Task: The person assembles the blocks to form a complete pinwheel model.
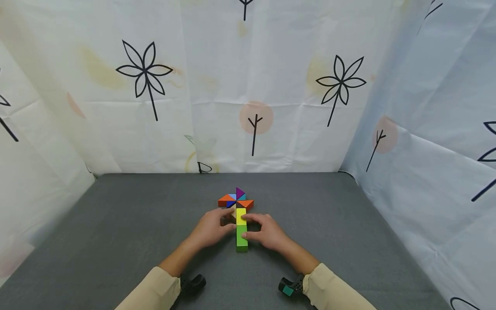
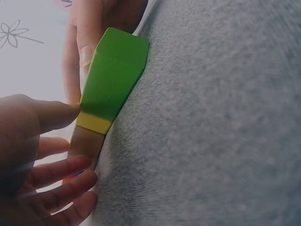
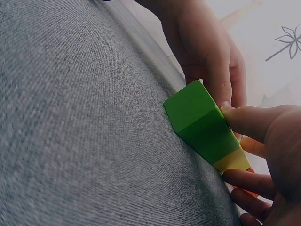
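A green block and a yellow block lie end to end on the grey table. Beyond them, triangular blocks in purple, orange and blues form a pinwheel. My left hand is at the row's left side, its thumb touching near the yellow-green joint and its fingers beside a tan block. From the right, my right hand touches the green block with its thumb and the yellow block with its index finger. Neither hand wraps round a block. The left fingers partly hide the tan block.
Grey cloth covers the table around the blocks. White printed curtains stand behind the table and along both sides. Each wrist wears a black camera band.
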The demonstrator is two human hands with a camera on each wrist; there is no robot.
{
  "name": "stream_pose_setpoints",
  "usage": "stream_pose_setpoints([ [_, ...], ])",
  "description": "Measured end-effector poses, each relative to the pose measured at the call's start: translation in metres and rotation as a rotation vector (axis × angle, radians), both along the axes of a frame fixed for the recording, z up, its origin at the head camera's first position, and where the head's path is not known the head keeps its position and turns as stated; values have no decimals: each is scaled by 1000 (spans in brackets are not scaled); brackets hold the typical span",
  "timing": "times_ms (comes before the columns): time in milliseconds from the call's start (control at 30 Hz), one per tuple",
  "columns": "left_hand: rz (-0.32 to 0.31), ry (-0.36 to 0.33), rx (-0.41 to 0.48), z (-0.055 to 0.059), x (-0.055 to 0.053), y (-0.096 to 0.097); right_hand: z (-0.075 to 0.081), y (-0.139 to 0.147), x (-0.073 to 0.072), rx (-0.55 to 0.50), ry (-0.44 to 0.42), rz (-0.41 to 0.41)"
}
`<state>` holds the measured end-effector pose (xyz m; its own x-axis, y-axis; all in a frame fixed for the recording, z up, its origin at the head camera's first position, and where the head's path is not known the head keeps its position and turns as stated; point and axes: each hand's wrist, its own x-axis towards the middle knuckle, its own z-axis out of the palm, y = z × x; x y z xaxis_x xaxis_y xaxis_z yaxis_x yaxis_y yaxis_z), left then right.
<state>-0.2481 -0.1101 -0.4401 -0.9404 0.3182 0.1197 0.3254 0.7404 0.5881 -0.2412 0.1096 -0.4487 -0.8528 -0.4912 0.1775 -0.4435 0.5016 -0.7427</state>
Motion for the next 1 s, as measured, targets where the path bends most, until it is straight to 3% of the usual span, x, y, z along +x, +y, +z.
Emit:
stream_pose_setpoints([
  [767,28,-14,-21,1,-2,2,-2,-1,1,3,14,-2],
  [1000,17,-21,58,2,-3,-6,3,2,-1,-44,-57,-11],
])
